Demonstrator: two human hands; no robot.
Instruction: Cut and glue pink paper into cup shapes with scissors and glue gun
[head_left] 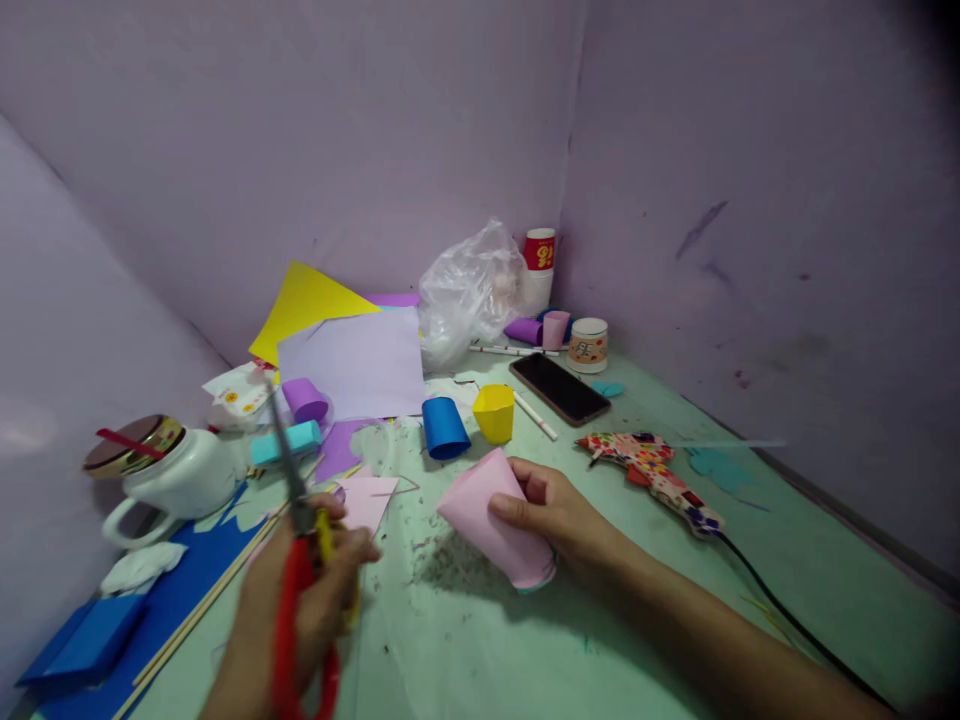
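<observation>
Nearest us, to the left of the pink paper cup point(487, 522), are the scissors point(287, 620), their red and yellow handles wrapped by the fingers of our left hand point(324, 590). Their blades run upward, away from us and slightly leftward; blur keeps us from telling whether they are parted. Our right hand point(559, 515) is the nearer one, touching the cup, thumb across its near side and the other fingers curled behind it. The cup's long axis slants from upper left to lower right, its pointed flap on the side toward the scissors, which stand clearly apart from it. Just beyond the cup, on the counter point(480, 655), we see a blue cup point(445, 428) and a yellow cup point(494, 413); to its left lies a pink scrap point(367, 503), partly hidden by our left hand. To its right we have the patterned glue gun point(660, 480), its cord cut off by the lower edge. The pink cup's inside and most of our right fingertips are hidden, and we cannot tell whether its lower end touches the counter.
</observation>
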